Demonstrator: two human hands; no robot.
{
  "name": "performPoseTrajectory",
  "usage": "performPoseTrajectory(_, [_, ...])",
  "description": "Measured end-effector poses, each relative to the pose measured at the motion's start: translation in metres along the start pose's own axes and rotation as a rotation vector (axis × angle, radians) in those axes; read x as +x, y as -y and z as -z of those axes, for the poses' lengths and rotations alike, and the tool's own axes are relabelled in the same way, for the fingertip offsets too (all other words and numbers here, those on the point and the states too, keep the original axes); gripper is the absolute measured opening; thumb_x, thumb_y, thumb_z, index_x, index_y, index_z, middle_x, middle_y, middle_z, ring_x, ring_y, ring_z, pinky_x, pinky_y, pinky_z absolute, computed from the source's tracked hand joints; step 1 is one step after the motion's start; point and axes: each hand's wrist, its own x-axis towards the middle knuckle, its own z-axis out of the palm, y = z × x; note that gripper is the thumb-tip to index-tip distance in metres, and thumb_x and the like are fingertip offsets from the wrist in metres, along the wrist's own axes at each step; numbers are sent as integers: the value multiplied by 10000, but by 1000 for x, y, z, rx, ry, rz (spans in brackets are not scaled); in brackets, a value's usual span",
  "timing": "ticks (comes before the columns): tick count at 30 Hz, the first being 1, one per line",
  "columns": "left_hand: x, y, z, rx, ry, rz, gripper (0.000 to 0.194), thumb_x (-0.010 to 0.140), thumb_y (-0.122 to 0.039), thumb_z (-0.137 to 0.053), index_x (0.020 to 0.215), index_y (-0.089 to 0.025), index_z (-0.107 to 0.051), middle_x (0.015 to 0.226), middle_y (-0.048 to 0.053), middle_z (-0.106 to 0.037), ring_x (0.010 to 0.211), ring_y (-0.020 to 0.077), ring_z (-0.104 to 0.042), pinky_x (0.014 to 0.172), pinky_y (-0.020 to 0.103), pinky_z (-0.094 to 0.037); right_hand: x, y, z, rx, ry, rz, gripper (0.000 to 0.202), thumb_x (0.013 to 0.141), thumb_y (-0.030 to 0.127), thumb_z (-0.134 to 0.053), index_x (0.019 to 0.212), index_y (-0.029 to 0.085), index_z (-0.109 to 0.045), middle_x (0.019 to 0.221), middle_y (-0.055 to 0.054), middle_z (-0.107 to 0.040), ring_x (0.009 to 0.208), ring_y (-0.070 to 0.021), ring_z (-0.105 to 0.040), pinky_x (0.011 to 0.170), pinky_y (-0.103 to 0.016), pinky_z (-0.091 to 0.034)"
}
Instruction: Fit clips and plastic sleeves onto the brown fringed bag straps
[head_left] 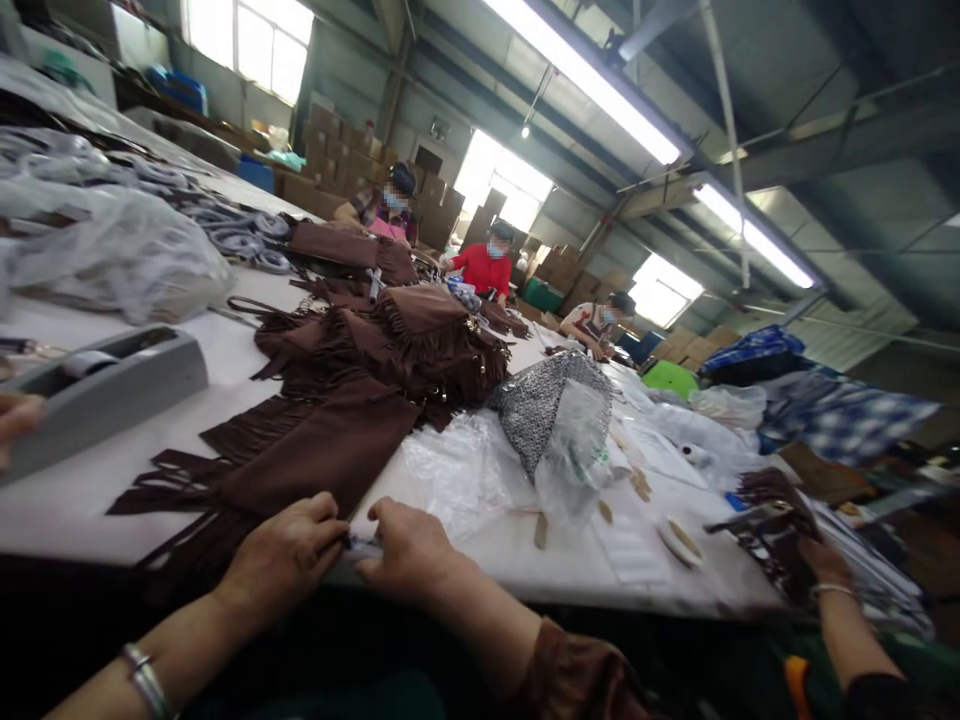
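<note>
My left hand (289, 550), with a silver bangle on its wrist, is closed in a pinch at the table's front edge. Facing it, my right hand (412, 550) has thumb and fingers bent together. Between the fingertips of both is a small whitish thing with a dark end (361, 546), too small to name. Just beyond my left hand lies a brown fringed bag piece (315, 450), its strips spread to the left. A heap of similar brown fringed pieces (367, 340) with metal fittings rises behind it. Clear plastic bags (457, 470) lie beyond my right hand.
A grey tape dispenser (112, 395) stands at left, beside another person's hand (16, 415). A grey woven bundle (551, 405) sits right of the heap. At far right, a co-worker's hand (825, 560) holds brown pieces. Several people work along the table (517, 560).
</note>
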Motion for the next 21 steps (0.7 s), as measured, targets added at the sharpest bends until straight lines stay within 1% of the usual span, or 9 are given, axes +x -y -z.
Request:
performPoseTrajectory(3, [3, -1, 0, -21, 2, 19, 241, 910, -226, -489, 856, -233, -723, 884, 46, -586, 877, 209, -581, 756, 335, -426, -6, 9, -4, -220, -30, 96, 268, 800, 265, -621, 1047, 160, -621, 991, -112, -691, 836, -258, -685, 694, -341, -530])
performPoseTrajectory(5, [3, -1, 0, -36, 6, 26, 240, 906, -216, -491, 845, -233, -723, 883, 46, -586, 876, 209, -577, 761, 334, -423, -8, 12, -8, -260, -38, 121, 197, 835, 254, -578, 988, 151, -647, 953, -117, -698, 805, -255, -684, 664, -329, -518])
performPoseTrajectory(9, [1, -1, 0, -15, 22, 11, 249, 924, -242, -480, 861, -227, -721, 898, 53, -587, 886, 215, -571, 779, 344, -418, -10, 8, -11, -182, -57, 50, 208, 892, 313, -534, 903, 185, -697, 914, -89, -730, 809, -230, -685, 679, -300, -489])
performPoseTrajectory(12, [-2, 0, 1, 6, 38, 2, 258, 941, -268, -465, 898, -239, -717, 909, 52, -580, 906, 223, -563, 800, 354, -416, -12, 0, -8, -85, -35, -4, 228, 906, 329, -535, 846, 215, -722, 865, -52, -746, 794, -204, -680, 676, -274, -462])
performPoseTrajectory(16, [-1, 1, 4, -10, 63, 2, 255, 932, -235, -464, 1007, -272, -705, 940, 51, -578, 922, 222, -562, 813, 351, -419, -10, -7, -6, 35, -17, -1, 203, 911, 310, -555, 898, 247, -748, 871, -17, -756, 810, -171, -674, 688, -239, -442])
performPoseTrajectory(21, [2, 0, 9, -29, 114, 10, 269, 926, -229, -451, 951, -269, -716, 926, 59, -575, 897, 225, -572, 778, 350, -417, 0, -6, -9, 15, -22, 58, 199, 913, 302, -566, 970, 264, -753, 945, -11, -755, 883, -174, -673, 742, -236, -452])
